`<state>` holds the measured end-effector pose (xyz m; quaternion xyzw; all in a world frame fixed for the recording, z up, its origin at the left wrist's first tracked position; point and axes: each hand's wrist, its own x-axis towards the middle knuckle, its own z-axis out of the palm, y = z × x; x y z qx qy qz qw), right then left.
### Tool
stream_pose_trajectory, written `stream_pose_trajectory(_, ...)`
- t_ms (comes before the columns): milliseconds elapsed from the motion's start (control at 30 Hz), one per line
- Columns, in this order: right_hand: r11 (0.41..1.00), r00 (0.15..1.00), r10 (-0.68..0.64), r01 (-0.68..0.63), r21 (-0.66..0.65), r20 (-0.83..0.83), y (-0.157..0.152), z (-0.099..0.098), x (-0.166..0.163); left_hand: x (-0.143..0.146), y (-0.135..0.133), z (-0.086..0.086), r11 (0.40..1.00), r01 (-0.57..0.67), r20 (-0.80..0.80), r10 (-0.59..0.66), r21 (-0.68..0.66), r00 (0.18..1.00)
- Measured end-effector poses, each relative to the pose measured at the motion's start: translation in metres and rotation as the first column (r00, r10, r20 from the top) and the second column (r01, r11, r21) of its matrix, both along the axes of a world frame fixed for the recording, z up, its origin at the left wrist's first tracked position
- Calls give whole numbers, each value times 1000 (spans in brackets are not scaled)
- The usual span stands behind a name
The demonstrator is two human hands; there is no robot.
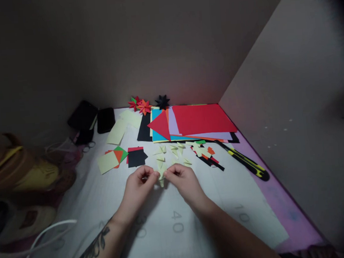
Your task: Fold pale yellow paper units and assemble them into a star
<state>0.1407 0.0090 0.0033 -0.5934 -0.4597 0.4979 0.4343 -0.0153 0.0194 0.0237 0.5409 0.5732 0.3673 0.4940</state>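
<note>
Folded pale-yellow paper (161,172), creased: both hands (141,183) are pinching it; spiky stars (144,107) are sitting behind

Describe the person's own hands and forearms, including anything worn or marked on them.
The left hand and right hand are bare, with no gloves, rings or watch visible. No sleeve shows on either forearm. A dark, leaf-patterned tattoo runs along the left forearm; no marking is discernible on the right forearm.

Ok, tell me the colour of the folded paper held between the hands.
The folded paper is pale yellow, as the head view shows.
</note>
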Motion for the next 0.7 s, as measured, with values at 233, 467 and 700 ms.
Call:
stream_pose_trajectory(233, 997, 997, -5, 0, 73, 75, 0, 8, -1, 3, 1, 5, 997, 67, 33, -66, -43, 997)
stream_pose_trajectory(467, 999, 999, 6, -8, 39, 33, -1, 10, -2, 3, 0, 4, 999, 23, 16, -22, -40, 1000)
stream_pose_trajectory(700, 999, 999, -33, 33, -6, -33, -1, 3, -3, 4, 0, 4, 999, 12, -7, -12, -34, 1000)
